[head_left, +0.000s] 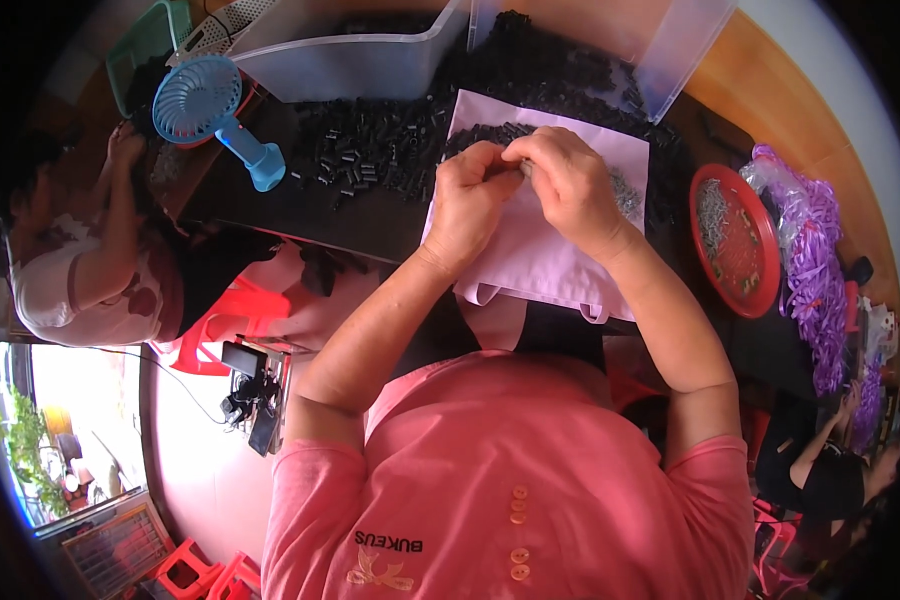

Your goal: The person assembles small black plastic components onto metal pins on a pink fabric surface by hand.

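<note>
Here, curled hands (575, 195) over flat pink cloth (530, 255)

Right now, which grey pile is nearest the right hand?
The grey pile on the pink cloth, just right of the right hand; the other grey pile sits farther off, in the red tray.

The flat cloth bag (535, 255) was pale lilac, the small cylindrical pieces (368, 168) glossy black, the heaped small bits (713, 212) silver-grey. The round plastic tray (735, 272) was bright red, the ribbon bundle (815, 260) purple. A co-worker's white top (65, 290) bore dark maroon patches.
</note>
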Demonstrator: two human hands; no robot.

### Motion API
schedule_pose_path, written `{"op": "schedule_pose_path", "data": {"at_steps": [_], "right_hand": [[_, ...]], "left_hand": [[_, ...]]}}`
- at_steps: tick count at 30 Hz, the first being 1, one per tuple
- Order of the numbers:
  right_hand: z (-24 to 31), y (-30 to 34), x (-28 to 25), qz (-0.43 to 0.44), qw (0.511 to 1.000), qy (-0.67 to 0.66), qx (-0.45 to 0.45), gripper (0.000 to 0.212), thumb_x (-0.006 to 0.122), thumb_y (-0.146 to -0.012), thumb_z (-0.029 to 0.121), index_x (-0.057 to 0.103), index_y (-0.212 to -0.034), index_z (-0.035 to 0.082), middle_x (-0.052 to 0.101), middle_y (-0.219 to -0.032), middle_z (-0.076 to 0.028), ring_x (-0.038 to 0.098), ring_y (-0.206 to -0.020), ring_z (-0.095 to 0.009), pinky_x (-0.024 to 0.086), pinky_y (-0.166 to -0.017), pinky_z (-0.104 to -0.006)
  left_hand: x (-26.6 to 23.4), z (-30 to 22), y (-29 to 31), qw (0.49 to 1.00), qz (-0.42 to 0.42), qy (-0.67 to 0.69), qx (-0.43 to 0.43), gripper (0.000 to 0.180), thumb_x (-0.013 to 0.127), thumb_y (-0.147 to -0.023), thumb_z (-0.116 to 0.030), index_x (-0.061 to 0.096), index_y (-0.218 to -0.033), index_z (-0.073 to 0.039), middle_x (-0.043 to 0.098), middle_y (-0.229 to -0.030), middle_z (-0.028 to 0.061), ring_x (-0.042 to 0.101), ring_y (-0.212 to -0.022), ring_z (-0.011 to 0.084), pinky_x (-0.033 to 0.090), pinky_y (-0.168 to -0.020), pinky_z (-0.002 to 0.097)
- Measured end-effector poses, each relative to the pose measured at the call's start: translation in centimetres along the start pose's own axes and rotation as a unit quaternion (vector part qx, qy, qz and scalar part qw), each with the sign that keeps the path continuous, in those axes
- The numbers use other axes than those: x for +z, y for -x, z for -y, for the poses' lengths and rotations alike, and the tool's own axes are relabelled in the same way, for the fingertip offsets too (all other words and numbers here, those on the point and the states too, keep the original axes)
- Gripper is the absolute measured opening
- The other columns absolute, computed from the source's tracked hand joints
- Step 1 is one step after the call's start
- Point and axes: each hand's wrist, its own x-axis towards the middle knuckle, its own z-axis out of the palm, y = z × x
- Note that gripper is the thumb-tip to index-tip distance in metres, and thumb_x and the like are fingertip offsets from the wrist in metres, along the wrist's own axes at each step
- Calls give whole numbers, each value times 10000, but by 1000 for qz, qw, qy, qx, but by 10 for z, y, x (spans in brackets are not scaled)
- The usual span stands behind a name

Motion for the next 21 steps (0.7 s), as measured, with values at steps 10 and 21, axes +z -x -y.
{"op": "schedule_pose_path", "data": {"at_steps": [10,21], "right_hand": [[-1,5,-2,-8,951,-191,245,316,673,-783,-31,604,-1084,38,632,-915,-62,641,-892,-184,524,-806,-313],[0,10,13,-29,987,154,25,332,686,-651,31,603,-969,75,581,-886,-76,607,-814,-271,472,-711,-388]], "left_hand": [[-4,-9,-4,986,2,136,-94,102,666,-875,-46,651,-943,29,644,-773,47,528,-550,84,375,-470,218],[-4,-15,-3,977,22,171,-125,68,661,-880,-60,658,-920,-5,652,-827,29,597,-676,98,459,-582,225]]}}
